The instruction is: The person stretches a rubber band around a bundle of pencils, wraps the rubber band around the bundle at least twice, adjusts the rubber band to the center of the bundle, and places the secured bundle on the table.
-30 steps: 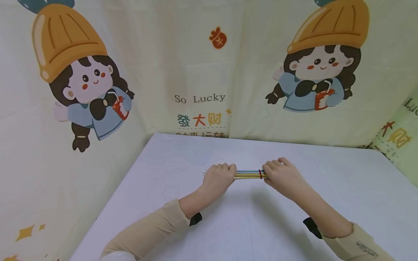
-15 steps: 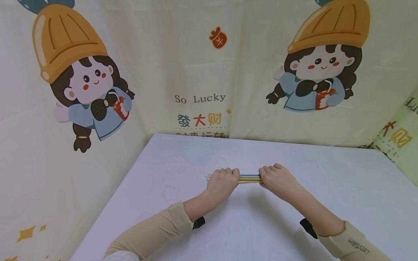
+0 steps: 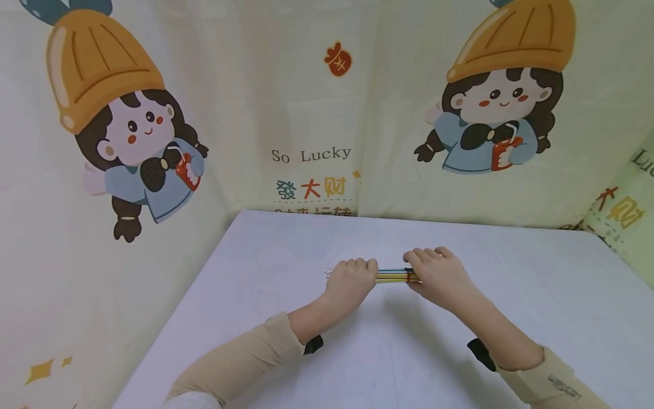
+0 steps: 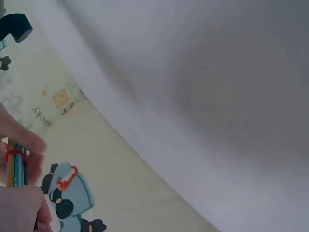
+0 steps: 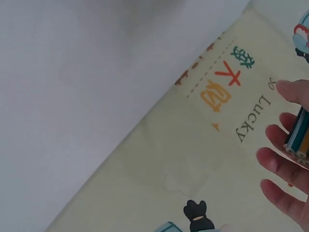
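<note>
A bundle of thin pencils (image 3: pixel 393 275) in blue, yellow and green lies level between my two hands, above the white table. A red band (image 4: pixel 17 153) goes round it near its right part. My left hand (image 3: pixel 351 284) grips the bundle, whose pale tips (image 3: pixel 328 273) stick out beyond it on the left. Beside the band is my right hand (image 3: pixel 439 278), its fingers loosened around the bundle. In the right wrist view its fingers (image 5: pixel 282 169) spread apart, and the bundle's blunt ends (image 5: pixel 299 151) show among them.
Under both hands stretches the white table (image 3: pixel 388 363). Behind it hangs a cream curtain (image 3: pixel 393 187) printed with cartoon figures and lettering. Dark straps or cameras sit under both wrists.
Both hands dipped slightly, then rose again with the bundle. My right hand closed over the red band half a second ago; now its fingers are loosened and the band shows again.
</note>
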